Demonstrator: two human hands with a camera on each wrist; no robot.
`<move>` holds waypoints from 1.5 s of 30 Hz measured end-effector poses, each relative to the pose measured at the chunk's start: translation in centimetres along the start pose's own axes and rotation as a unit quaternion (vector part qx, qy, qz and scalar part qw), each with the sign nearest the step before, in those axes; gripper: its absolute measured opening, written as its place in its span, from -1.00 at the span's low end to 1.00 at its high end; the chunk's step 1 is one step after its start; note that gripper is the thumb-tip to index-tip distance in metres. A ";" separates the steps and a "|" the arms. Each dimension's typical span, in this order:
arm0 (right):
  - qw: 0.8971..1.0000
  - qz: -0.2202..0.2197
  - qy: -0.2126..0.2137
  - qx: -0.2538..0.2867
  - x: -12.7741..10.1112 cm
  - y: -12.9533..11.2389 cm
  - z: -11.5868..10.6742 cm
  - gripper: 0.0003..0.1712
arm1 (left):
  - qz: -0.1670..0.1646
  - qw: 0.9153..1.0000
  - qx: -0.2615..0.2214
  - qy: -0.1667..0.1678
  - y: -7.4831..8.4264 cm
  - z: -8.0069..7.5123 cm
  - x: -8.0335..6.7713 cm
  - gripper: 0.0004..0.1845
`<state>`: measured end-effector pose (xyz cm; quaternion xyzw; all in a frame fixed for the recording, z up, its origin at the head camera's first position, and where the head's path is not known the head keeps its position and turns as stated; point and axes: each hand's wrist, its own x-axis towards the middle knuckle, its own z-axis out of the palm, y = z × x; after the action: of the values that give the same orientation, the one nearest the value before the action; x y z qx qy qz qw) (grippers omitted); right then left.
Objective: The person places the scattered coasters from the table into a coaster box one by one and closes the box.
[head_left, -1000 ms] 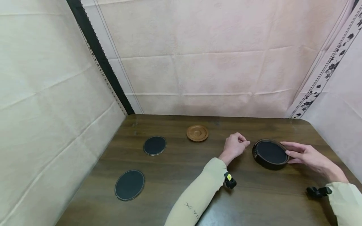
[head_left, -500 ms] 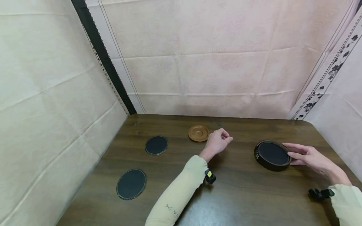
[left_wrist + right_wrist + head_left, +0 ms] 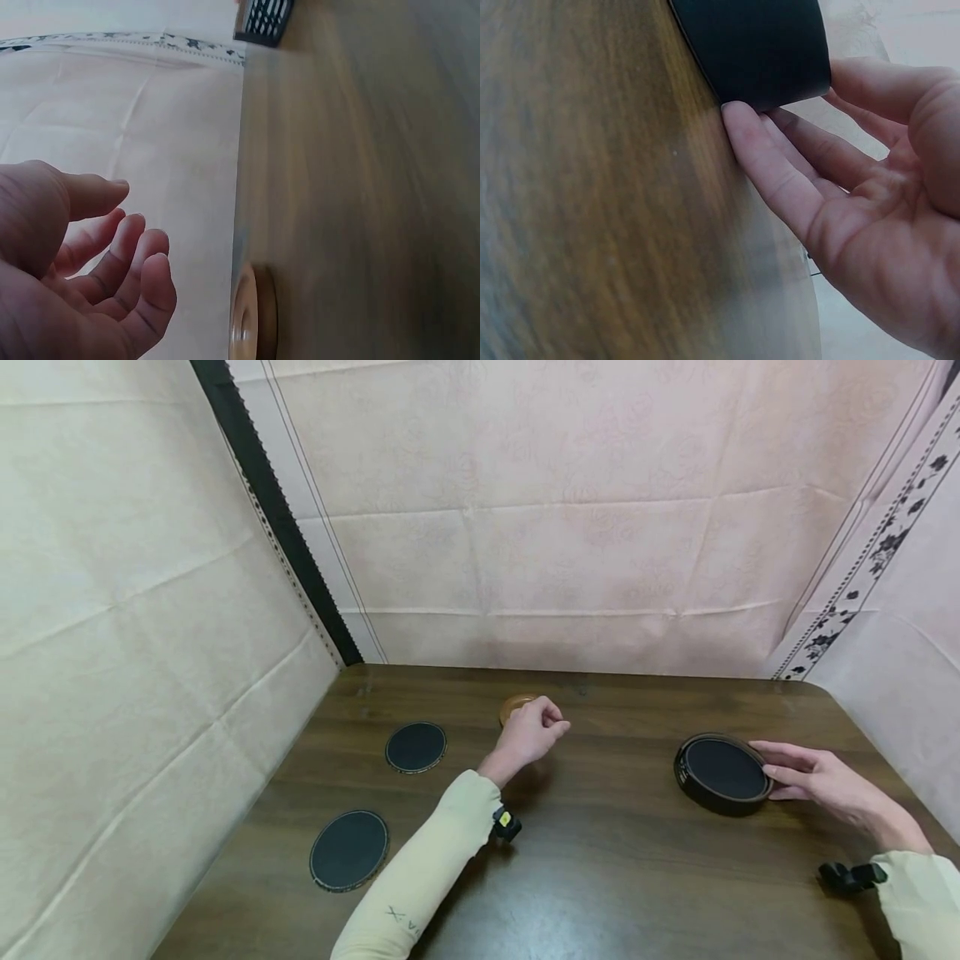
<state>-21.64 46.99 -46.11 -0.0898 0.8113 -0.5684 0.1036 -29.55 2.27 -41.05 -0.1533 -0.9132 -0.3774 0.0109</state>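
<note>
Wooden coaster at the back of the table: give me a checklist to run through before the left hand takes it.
1. Left hand free: ok, its loosely curled fingers hold nothing.
2. Left hand over the wooden coaster: ok, it hovers above it in the head view and hides most of it.
3. Contact with the coaster: not ok, the left wrist view shows a gap.
4. Coaster lying flat on the table: ok.
5. Right hand steadying the black round holder: ok, fingertips touch its side wall.
6. Two black coasters, and, out of the way: ok, both lie further left.
</note>
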 end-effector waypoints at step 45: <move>1.000 -0.009 -0.013 0.018 0.1 0.4 -0.1 -0.42 | -0.161 0.959 0.225 -0.056 -15.5 -12.0 -2.9 -0.30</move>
<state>-21.79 47.18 -46.50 -0.1021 0.7986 -0.5827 0.1107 -32.37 -17.18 -43.53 -0.0186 -0.9863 -0.1495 -0.0667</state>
